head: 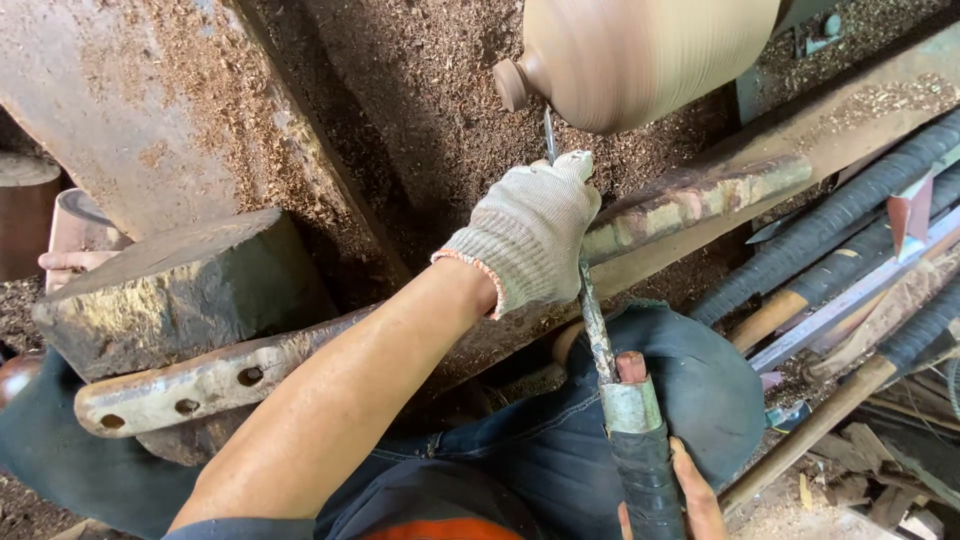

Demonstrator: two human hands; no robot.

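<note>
Gloved left hand on turning chisel

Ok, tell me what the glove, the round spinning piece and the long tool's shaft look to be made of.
Glove: knitted cotton-like fabric, off-white, ribbed weave visible.
Round piece: apparently wood, pale brown, fine turned rings, sawdust all around.
Tool shaft: dull, rusty metal, probably steel; its handle looks wrapped in black tape.

The wooden piece is cut off by the top edge, and it blurs from spinning, so no grain can be told. The tool's tip is thin, and its contact point hides behind the gloved left hand. The right hand is mostly out of frame at the bottom edge — only fingers around the wrapped handle show. The spare tools run off the right edge.
</note>
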